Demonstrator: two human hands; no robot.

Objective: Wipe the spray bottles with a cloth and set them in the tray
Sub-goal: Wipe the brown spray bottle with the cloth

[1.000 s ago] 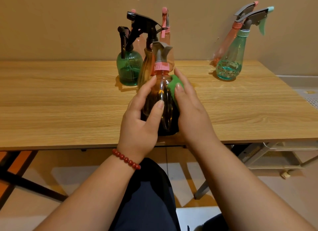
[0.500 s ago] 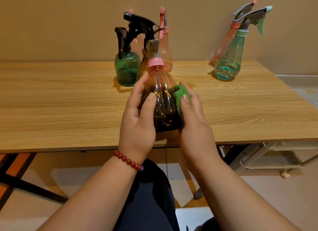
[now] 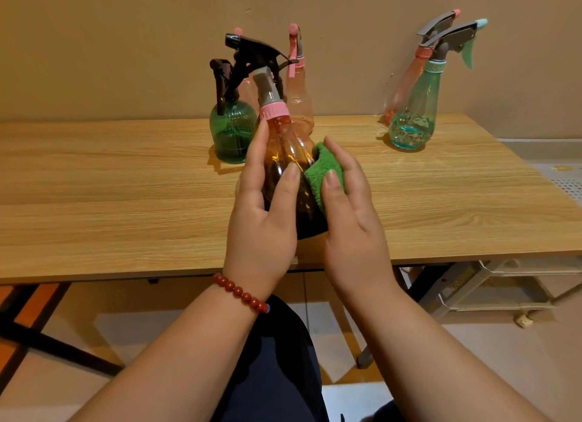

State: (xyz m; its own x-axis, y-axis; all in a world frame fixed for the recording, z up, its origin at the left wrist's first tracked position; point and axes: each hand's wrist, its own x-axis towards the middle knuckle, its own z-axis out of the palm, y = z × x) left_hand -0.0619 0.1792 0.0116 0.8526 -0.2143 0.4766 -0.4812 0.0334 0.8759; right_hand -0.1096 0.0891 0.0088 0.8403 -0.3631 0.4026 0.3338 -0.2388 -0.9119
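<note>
Two hands work one bottle over the near edge of the wooden table [image 3: 126, 201]. The left hand [image 3: 261, 229] grips the orange bottle [image 3: 285, 157] from its left side, thumb laid across the front and fingers curled round the far side. The bottle is tilted, its pink collar and grey sprayer leaning up and to the left (cannot tell if its base touches the wood). The right hand [image 3: 352, 220] holds the green cloth [image 3: 324, 173] against the bottle's right side. Its thumb presses on the cloth, one finger curls over the cloth's top edge, and the other fingers are hidden behind. A red bead bracelet [image 3: 241, 292] sits on the left wrist.

Behind the held bottle stands a cluster, upright. It has a green bottle [image 3: 231, 135] with a black sprayer, a pink bottle [image 3: 299, 103], and a black trigger head [image 3: 252, 50] whose body is mostly hidden. At the far right of the table stands a teal bottle [image 3: 412, 119], with a salmon bottle [image 3: 406, 81] just behind it, leaning toward the wall. Under the table's right end sits a pale tiered rack [image 3: 504, 292] on the floor, well apart from both hands.
</note>
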